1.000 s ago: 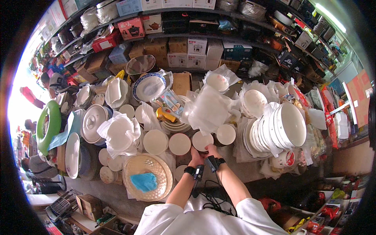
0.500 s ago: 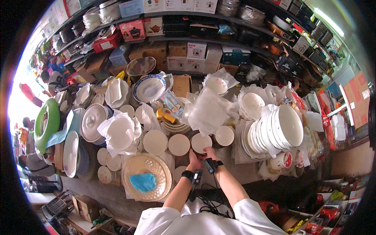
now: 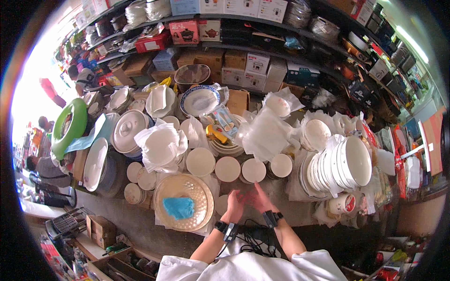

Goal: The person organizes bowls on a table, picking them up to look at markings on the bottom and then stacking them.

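Observation:
My left hand (image 3: 234,204) and my right hand (image 3: 262,198) are close together over the near edge of the table. Motion smears their fingers, so I cannot tell how far they are closed, and I can make out no object in them. Just beyond them stands a stack of white bowls (image 3: 253,170). To its left is another round white bowl (image 3: 228,169), and to its right a further white stack (image 3: 281,166). Left of my left hand, a large cream round tray (image 3: 206,199) bears a crumpled blue cloth (image 3: 178,208). A pale round dish (image 3: 222,204) shows partly beside that hand.
A tall tilted stack of white bowls (image 3: 355,161) stands at right. Paper-wrapped dishes (image 3: 161,145), a lidded white pot (image 3: 129,131) and a green ring (image 3: 69,129) are at left. Boxed cookware fills the shelves (image 3: 225,44) behind. Cables (image 3: 253,241) hang at my front.
Both hands have drawn back toward me from the white bowl stack they were touching. My view has shifted, so the table's contents appear farther right.

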A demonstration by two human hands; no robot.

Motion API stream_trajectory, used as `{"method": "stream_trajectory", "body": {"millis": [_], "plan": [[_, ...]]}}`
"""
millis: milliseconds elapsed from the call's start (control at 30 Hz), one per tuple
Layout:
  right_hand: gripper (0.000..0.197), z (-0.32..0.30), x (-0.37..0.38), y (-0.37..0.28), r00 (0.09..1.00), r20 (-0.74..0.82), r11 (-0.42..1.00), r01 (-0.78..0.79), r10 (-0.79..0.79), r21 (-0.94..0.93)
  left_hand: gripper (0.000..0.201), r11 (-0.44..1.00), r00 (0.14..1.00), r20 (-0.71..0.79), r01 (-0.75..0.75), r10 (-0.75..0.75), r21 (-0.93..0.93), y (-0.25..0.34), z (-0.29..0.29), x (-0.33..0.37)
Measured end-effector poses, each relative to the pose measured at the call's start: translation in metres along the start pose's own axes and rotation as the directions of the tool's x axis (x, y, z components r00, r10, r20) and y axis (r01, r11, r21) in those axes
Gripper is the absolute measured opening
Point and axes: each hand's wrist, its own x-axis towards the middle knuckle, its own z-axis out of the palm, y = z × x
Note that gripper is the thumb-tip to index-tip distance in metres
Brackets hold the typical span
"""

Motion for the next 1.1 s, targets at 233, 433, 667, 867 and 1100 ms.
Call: {"method": "stream_trajectory", "body": {"millis": [233, 433, 667, 867, 1100], "plan": [[0.044, 0.104, -0.034, 0.000, 0.994, -0.090, 0.993, 0.059, -0.068, -0.098, 0.017, 0.992, 0.999, -0.006, -0.038, 0.037, -0.123, 0.028, -0.030, -0.011], [0.035, 0.106, 0.023, 0.003, 0.969, -0.136, 0.970, 0.186, -0.208, -0.159, 0.006, 0.973, 0.986, 0.090, -0.123, 0.143, -0.195, 0.025, -0.015, -0.011], [0.029, 0.125, 0.056, 0.015, 0.958, -0.221, 0.960, 0.125, -0.182, -0.250, 0.022, 0.979, 0.948, 0.288, -0.174, 0.137, 0.108, 0.042, -0.061, 0.030], [0.041, 0.055, 0.137, 0.027, 0.836, -0.349, 0.836, 0.211, -0.423, -0.507, 0.022, 0.994, 0.976, 0.206, -0.085, 0.068, 0.074, 0.063, -0.024, 0.012], [0.043, 0.085, 0.123, 0.030, 0.667, -0.443, 0.731, 0.231, -0.600, -0.643, 0.025, 0.998, 0.955, 0.291, -0.061, 0.052, 0.022, 0.060, -0.044, 0.039]]}}
